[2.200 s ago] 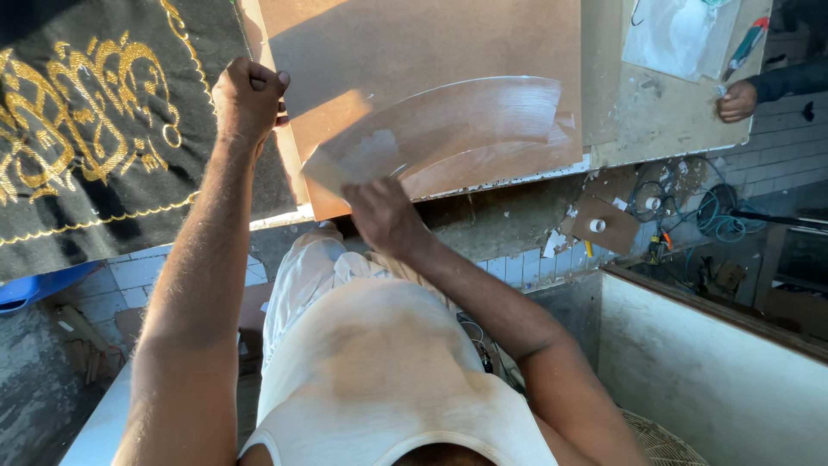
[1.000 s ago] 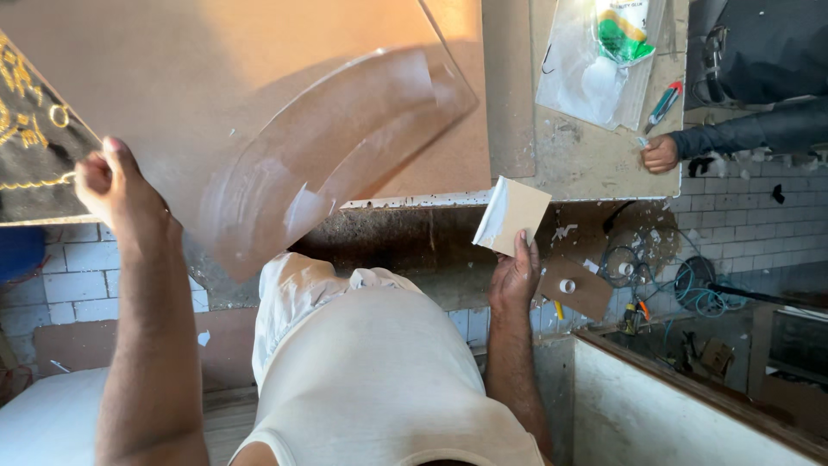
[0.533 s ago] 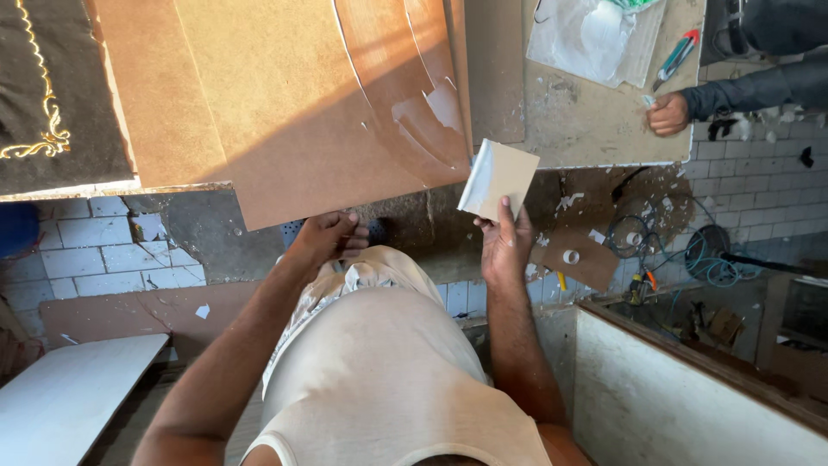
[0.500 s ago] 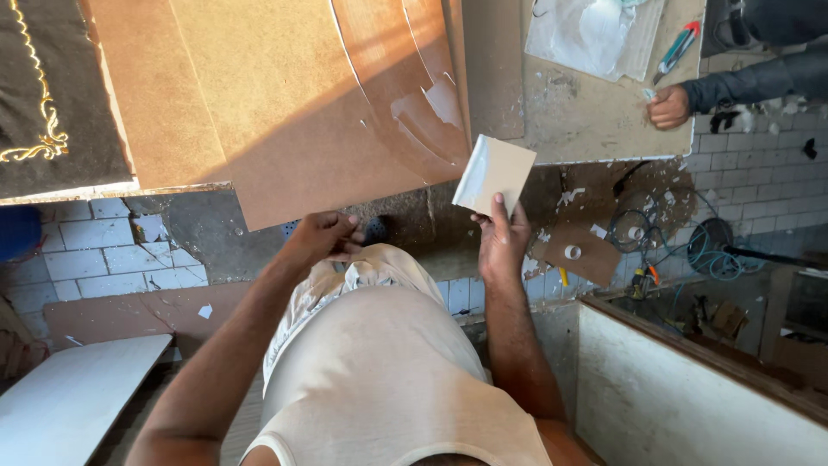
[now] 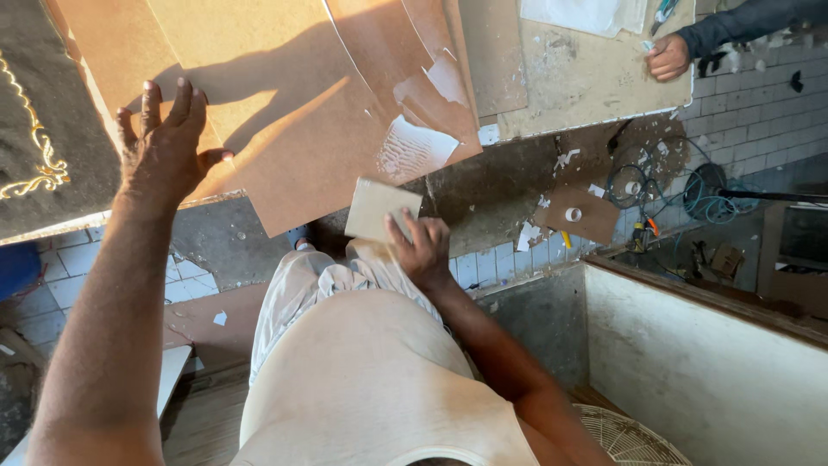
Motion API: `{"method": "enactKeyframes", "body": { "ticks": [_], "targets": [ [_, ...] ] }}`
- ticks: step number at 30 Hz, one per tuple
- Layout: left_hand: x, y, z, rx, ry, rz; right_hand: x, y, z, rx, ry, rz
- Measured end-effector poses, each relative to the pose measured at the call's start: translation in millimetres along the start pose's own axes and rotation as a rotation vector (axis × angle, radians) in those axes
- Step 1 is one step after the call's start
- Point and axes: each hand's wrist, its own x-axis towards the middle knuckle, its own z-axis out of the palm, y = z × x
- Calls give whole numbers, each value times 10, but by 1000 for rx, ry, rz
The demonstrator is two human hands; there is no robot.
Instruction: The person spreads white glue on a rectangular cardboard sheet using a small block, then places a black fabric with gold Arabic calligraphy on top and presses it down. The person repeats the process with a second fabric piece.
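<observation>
Two hands at work, w/ a third belonging to someone else far off. Left hand [image 5: 166,147] lies flat, fingers spread, pressed on the big brown board [image 5: 285,112] near the surface's front edge, where the board overhangs. Right hand [image 5: 420,250] is below that edge, pinching a small pale rectangular block [image 5: 381,209] betw. thumb and fingers; it looks like a sanding or spreading pad, can't tell which. The block sits just under the board's overhanging corner, close to it but contact isn't clear.

Board carries a whitish smeared patch [image 5: 416,148] near its front edge, prob. glue or filler, w/ thinner brown sheets [image 5: 405,52] lapped over it toward the back. Dark cloth w/ gold trim [image 5: 43,147] lies at the surface's left end, just beside the left hand. At the far right corner a co-worker's hand [image 5: 669,59] in a dark sleeve rests on the surface by white paper [image 5: 582,13]. Floor below: tiles, scraps, a tangle of cable [image 5: 681,185].

To do this bit well, I'd judge: keep the left palm bearing down hard so the overhang doesn't flex or slide; bring the block up flat, not on a corner, & work the smeared patch in even strokes toward the edge. Grip looks light, so tighten it before pressing.
</observation>
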Motion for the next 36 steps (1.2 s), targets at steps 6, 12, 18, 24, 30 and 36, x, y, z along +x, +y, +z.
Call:
{"method": "enactKeyframes", "body": {
  "ticks": [6,12,18,24,30,36],
  "targets": [
    [36,-58,22,-61,40,97,448,546,-210,-111,47,355],
    [53,-58,44,-20,39,123,974,-87,-191,-5,-27,209],
    [56,-74,74,-74,38,114,907,-917,-184,376,-126,-196],
    [40,-102,139,-93,73,129,1567,-17,127,37,52,403],
    [43,-121,191,-70,101,150,1038,-1156,-25,271,-142,-272],
    [39,-105,218,-102,120,154,1111,-1129,-84,302,-211,-110]
  ]
}}
